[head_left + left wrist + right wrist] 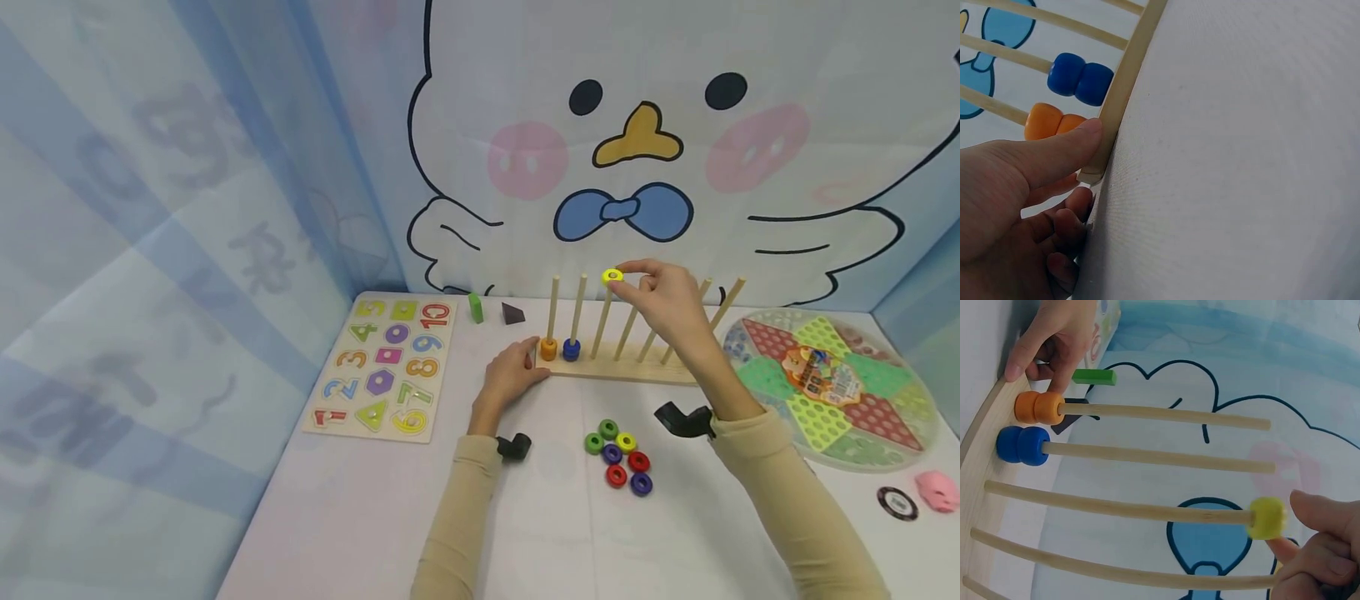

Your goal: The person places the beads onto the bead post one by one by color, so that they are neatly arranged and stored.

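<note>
Within pinched right grip (667,302), yellow bead (1267,518)

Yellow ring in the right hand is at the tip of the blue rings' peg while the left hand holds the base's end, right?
Wrong peg: the right wrist view shows the yellow ring at the tip of the third peg, beside the one holding blue rings. The rest stands.

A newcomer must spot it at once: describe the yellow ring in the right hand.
Find the wooden peg stand below the printed blue bow tie. At the top of its third peg from the left, the right hand pinches the yellow ring. Its height sets it apart: orange rings and blue rings sit at the bottom, the other yellow ring in the loose pile.
</note>
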Demonstrator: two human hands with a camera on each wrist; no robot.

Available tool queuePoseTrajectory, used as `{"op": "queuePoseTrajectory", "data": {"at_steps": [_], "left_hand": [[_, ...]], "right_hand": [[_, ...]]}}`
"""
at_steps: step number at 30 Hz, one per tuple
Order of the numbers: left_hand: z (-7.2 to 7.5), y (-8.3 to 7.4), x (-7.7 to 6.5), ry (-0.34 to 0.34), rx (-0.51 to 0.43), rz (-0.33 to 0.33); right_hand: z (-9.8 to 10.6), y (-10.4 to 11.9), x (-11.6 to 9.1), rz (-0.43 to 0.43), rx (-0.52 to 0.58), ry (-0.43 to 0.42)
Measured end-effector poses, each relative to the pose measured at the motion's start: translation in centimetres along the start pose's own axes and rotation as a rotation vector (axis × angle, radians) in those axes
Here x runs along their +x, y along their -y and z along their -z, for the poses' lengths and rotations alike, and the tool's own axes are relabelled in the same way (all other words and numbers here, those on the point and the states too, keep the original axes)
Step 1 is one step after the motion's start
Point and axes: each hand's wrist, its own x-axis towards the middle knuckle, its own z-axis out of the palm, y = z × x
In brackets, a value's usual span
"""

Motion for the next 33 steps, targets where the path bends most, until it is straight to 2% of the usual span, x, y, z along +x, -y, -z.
{"op": "queuePoseTrajectory", "data": {"at_steps": [4,8,15,22,27,33], "left_hand": [[0.0,0.0,0.0,-0.004,-0.001,0.003],[0.0,0.0,0.1,-0.001,0.004,0.017],[0.1,0.0,0.0,-0.004,0.016,0.023],[0.0,0.0,-0.1,0.0,0.017,0.021],[-0.2,-0.1,0.0,-0.002,0.027,0.015],[-0.1,-0.1,0.1,0.001,0.033,0.017]], "right_hand": [[0.1,-0.4,-1.2,0.038,0.037,-0.041],[-0.3,-1.6,-3.4,0.015,0.082,-0.036],[-2.6,-5.4,-7.5,-0.082,0.126,0.091],[-4.5,-8.8,-10.9,-0.219,0.113,0.19],[-5.2,-10.2,-12.9,-0.299,0.104,0.263],[-5.7,-11.1,-14.3,-0.31,0.061,0.306]]}}
